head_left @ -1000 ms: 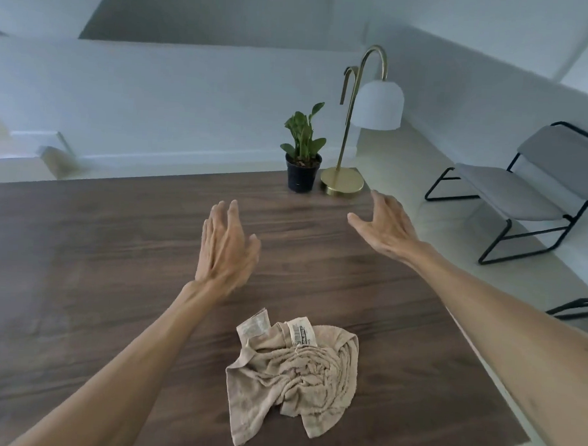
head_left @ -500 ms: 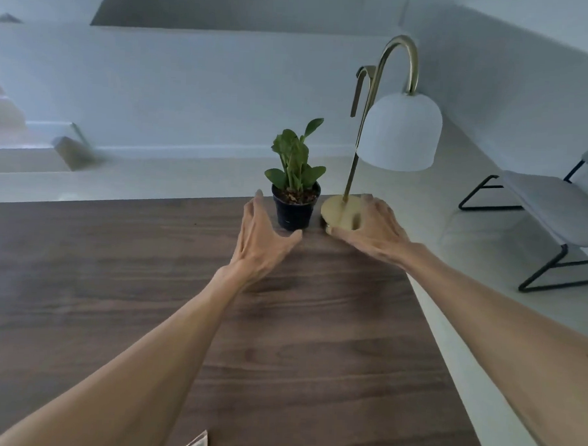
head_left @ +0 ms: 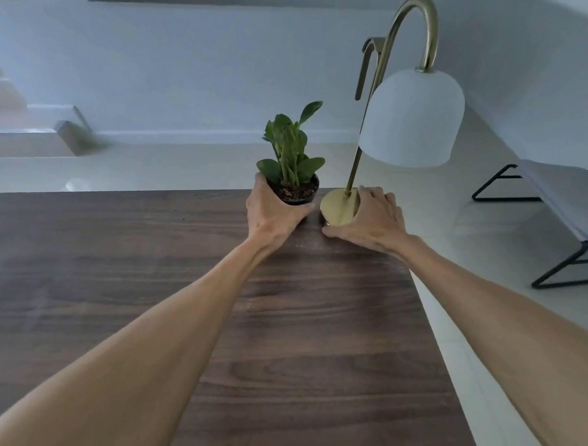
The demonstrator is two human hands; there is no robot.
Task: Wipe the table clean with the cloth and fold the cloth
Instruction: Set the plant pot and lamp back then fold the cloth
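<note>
The left hand [head_left: 273, 210] grips the potted plant [head_left: 296, 175]; the right hand [head_left: 370, 216] clasps the lamp base [head_left: 337, 206] just beside it; on the table [head_left: 315, 325], no cloth shows; its direction from either hand cannot be told.

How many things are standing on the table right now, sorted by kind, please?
Potted plant: 1, gripped by the left hand
Lamp: 1, the right hand on its base
Total: 2 on the table
</note>
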